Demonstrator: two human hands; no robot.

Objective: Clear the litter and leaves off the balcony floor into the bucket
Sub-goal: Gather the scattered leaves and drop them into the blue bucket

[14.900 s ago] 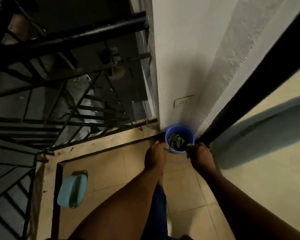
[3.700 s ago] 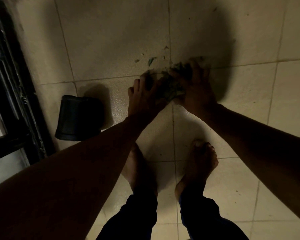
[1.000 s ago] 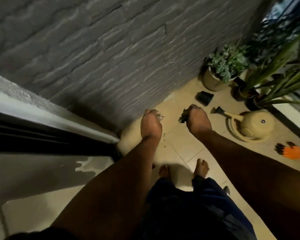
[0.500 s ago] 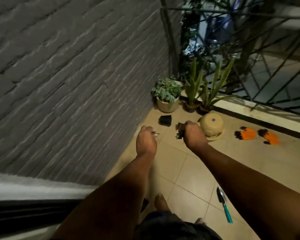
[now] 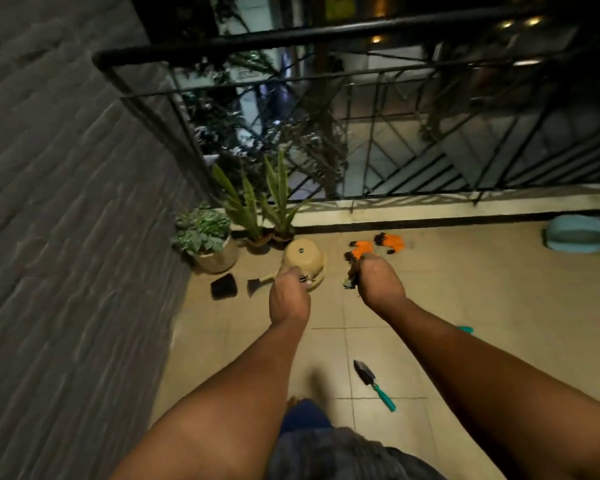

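Note:
I stand on the tiled balcony floor [image 5: 465, 306] with both arms stretched out in front. My right hand [image 5: 378, 284] grips a clump of dark leaves [image 5: 350, 277] that sticks out at its left side. My left hand [image 5: 289, 296] is curled round a few small bits of litter [image 5: 305, 279] that poke out by the thumb. The blue bucket is not in view.
A grey brick wall runs along the left and a black railing [image 5: 395, 109] closes the far side. Potted plants [image 5: 208, 240], an overturned tan pot [image 5: 303, 258], a small black pot [image 5: 224, 286], orange gloves [image 5: 378, 245], a teal-handled trowel [image 5: 374, 384] and a light blue tub [image 5: 572, 234] lie on the floor.
The view has swung right from the brick wall toward the railing, and more open floor shows. Both hands keep their hold on the leaves and litter.

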